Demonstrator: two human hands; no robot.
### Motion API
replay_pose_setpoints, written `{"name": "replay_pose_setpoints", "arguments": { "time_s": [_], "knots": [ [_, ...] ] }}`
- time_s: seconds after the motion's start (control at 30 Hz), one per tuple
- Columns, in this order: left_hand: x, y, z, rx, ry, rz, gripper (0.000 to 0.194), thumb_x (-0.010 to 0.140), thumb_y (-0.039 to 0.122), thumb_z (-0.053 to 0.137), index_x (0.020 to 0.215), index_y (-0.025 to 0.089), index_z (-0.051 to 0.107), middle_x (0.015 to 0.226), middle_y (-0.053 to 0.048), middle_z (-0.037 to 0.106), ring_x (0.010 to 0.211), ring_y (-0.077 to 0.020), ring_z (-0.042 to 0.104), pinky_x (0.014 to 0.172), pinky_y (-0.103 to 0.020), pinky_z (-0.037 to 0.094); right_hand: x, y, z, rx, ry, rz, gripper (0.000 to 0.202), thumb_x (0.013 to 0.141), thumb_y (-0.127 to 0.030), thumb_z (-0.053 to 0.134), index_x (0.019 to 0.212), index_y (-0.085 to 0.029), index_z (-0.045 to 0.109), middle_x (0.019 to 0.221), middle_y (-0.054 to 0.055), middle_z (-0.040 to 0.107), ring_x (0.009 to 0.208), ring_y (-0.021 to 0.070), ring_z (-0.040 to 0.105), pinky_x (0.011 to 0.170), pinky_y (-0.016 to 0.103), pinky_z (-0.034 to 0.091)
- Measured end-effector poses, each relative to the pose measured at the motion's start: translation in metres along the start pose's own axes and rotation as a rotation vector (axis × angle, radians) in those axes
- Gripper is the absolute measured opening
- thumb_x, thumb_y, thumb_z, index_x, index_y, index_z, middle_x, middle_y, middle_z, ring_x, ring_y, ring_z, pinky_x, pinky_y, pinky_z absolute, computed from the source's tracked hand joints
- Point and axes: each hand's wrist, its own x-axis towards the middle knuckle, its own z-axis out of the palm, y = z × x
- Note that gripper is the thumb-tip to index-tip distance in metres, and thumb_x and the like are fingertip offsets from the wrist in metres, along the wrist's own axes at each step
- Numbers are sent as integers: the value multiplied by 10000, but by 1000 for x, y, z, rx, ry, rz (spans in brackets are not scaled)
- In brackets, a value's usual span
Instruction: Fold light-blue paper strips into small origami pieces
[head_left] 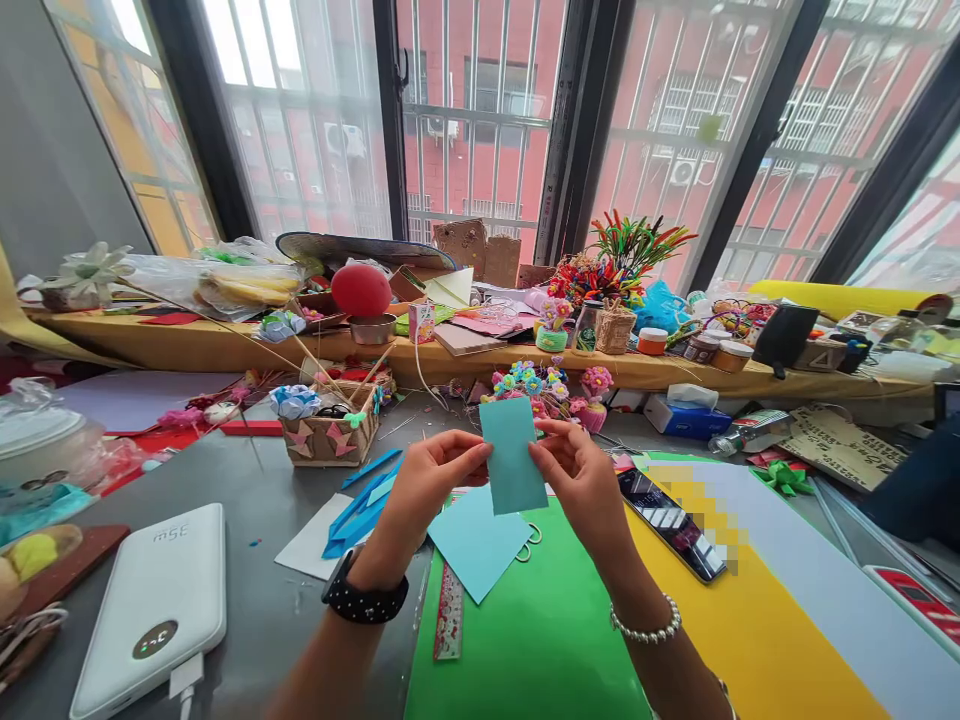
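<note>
A light blue paper rectangle [514,460] is held upright above the green sheet [525,640]. My left hand [444,475] pinches its left edge between thumb and fingers. At the right edge, my right hand [576,470] grips it the same way. Below and behind the rectangle lies a light blue square of paper [480,555], turned corner toward me. Scissors handles [529,543] poke out beside that square. A patterned ruler [449,615] rests on the green sheet's left side. Blue folded strips [364,510] lie on white paper left of my left hand.
A white power bank [161,600] with a cable sits at the left. The phone [675,525] rests on a yellow sheet [720,620] at the right. Behind are a decorated box [330,440], a tissue box [688,412], a plastic bottle [752,432] and a cluttered ledge [465,362].
</note>
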Motion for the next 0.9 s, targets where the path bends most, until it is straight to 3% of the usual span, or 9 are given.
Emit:
{"name": "replay_pose_setpoints", "arguments": {
  "time_s": [0.2,0.53,0.6,0.73,0.9],
  "knots": [
    [-4,2,5,64,-82,-29,159,608,281,694,617,134,636,544,4,648,542,-120,612,536,-200,489,-4,-7,1,-227,111,-133,135,764,-252,546,860,-167,585,711,36,630,622,152,588,577,270,488],
    [-1,-5,9,-3,-68,-16,185,608,299,696,643,125,642,546,-15,670,552,-141,636,550,-220,510,-7,-4,8,-484,270,-608,169,778,-104,499,900,-170,595,831,70,613,790,178,571,688,313,487],
    [-3,-4,10,-47,-51,-9,175,608,288,700,640,128,636,546,-12,671,555,-139,639,552,-213,509,-7,-3,10,-457,290,-582,174,775,-120,513,923,-173,589,858,73,618,816,183,569,709,325,484],
    [-5,-3,11,-151,3,19,150,627,273,694,641,140,624,577,-2,683,565,-126,644,555,-195,504,-6,-3,9,-212,273,-326,257,753,-204,571,1009,-195,552,942,71,618,882,194,574,719,329,493],
    [-5,-3,13,-241,-14,-2,134,628,264,697,657,147,640,586,2,687,573,-110,640,589,-189,505,-7,-8,6,131,122,-111,344,722,-271,615,1053,-199,554,1038,72,620,880,200,597,674,297,514]
  ]
}}
